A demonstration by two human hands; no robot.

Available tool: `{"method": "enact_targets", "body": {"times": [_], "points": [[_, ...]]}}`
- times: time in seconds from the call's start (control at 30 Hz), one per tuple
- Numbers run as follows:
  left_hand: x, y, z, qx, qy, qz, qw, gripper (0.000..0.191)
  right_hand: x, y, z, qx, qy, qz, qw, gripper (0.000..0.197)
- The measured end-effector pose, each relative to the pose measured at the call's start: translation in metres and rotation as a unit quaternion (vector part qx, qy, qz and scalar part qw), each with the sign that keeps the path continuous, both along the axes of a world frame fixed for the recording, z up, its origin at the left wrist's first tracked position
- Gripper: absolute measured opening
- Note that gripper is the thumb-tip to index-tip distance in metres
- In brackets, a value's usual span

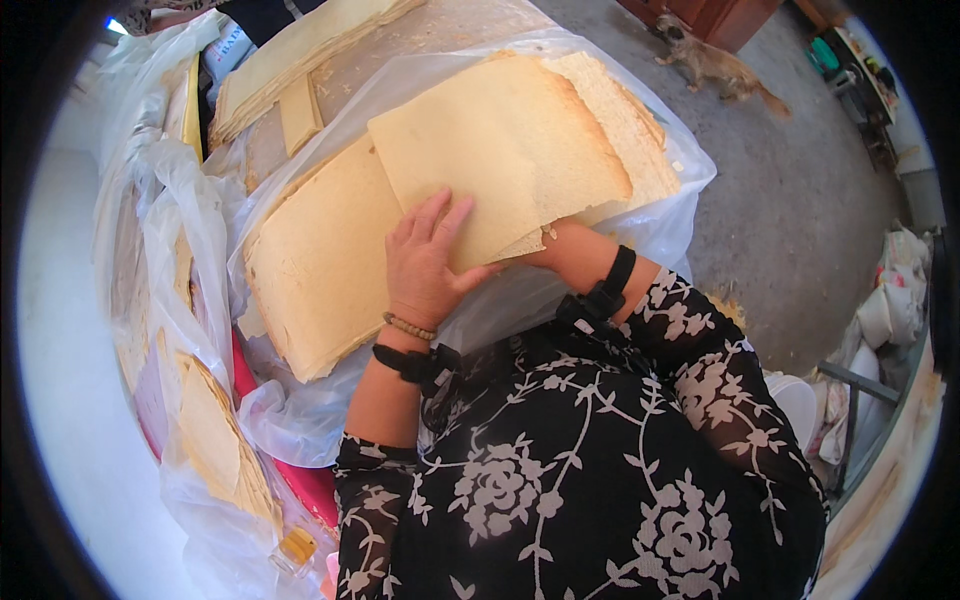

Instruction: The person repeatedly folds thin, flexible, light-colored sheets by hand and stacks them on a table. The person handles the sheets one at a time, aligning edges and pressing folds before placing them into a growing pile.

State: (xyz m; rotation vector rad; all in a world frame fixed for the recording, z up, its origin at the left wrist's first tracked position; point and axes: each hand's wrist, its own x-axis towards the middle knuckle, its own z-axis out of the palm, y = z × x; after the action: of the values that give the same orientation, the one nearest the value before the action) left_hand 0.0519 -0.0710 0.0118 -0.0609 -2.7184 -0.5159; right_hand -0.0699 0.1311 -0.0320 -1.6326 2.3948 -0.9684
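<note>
A thin tan sheet (pixel 480 150) with a browned, ragged right edge lies slanted in front of me. My left hand (pixel 429 251) rests on its lower left part, fingers spread over the surface and thumb along the near edge. The sheet covers most of my right hand (pixel 551 238); only the part by the wrist shows below its near right corner, and the fingers are hidden. Under the sheet's left side lies a stack of similar sheets (pixel 322 262). Rougher, flaky sheets (pixel 615 127) stick out past its right edge. Clear plastic film (pixel 694 169) spreads beneath them.
Another stack of sheets (pixel 300 71) and a narrow folded piece (pixel 300 112) lie at the far left. Bunched plastic film (pixel 180 195) runs down the left, near a small glass jar (pixel 294 551). A cat (pixel 712 64) is on the concrete floor (pixel 780 172). Someone's dark clothing shows at the top.
</note>
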Motion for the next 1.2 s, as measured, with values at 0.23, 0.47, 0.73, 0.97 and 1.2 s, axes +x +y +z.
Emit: {"method": "enact_targets", "body": {"times": [0.23, 0.47, 0.73, 0.97, 1.2], "points": [[0.000, -0.002, 0.002, 0.014, 0.002, 0.005, 1.000, 0.088, -0.012, -0.045, -0.027, -0.018, -0.011, -0.004, 1.000, 0.046], [-0.001, -0.005, 0.002, 0.031, -0.004, 0.016, 0.999, 0.086, -0.008, -0.047, -0.015, -0.072, -0.007, -0.037, 0.997, 0.042], [-0.002, -0.009, -0.001, 0.065, 0.016, 0.014, 0.998, 0.083, 0.021, -0.023, 0.020, 0.065, 0.041, -0.097, 0.992, 0.033], [0.001, -0.003, -0.004, -0.015, -0.012, 0.022, 1.000, 0.085, 0.039, 0.034, 0.096, 0.153, 0.062, -0.219, 0.962, 0.018], [0.002, 0.006, -0.002, -0.090, -0.025, 0.035, 0.995, 0.077, 0.016, 0.023, 0.125, 0.019, 0.102, -0.082, 0.991, 0.032]]}}
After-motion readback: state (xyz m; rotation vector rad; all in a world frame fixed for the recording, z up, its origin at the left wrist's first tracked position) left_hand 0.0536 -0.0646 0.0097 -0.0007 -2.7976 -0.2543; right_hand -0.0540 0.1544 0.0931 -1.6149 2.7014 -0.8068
